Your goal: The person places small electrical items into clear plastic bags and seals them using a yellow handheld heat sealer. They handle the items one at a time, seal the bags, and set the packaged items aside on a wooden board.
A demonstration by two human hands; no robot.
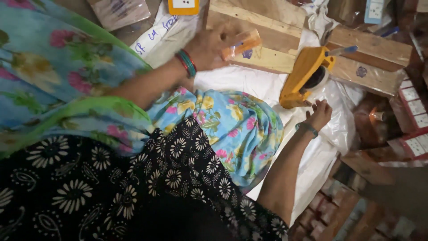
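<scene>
My left hand (206, 47), with red and green bangles at the wrist, is closed around a small orange packet in clear wrap (241, 43), held over a wooden plank. My right hand (319, 114) lies lower right with fingers spread, empty, resting on a white plastic sheet (267, 85). Its fingertips are just below a yellow tape dispenser (302, 76) that lies on the sheet against the planks. My floral blue garment and black patterned cloth fill the left and bottom of the view.
Pale wooden planks (370, 49) cross the top and right. Boxed switch plates (414, 107) are stacked at the right edge, and more small packs (330, 209) lie at the bottom right. A white sack with handwriting (160, 33) and an orange-framed pack (183, 6) sit at the top.
</scene>
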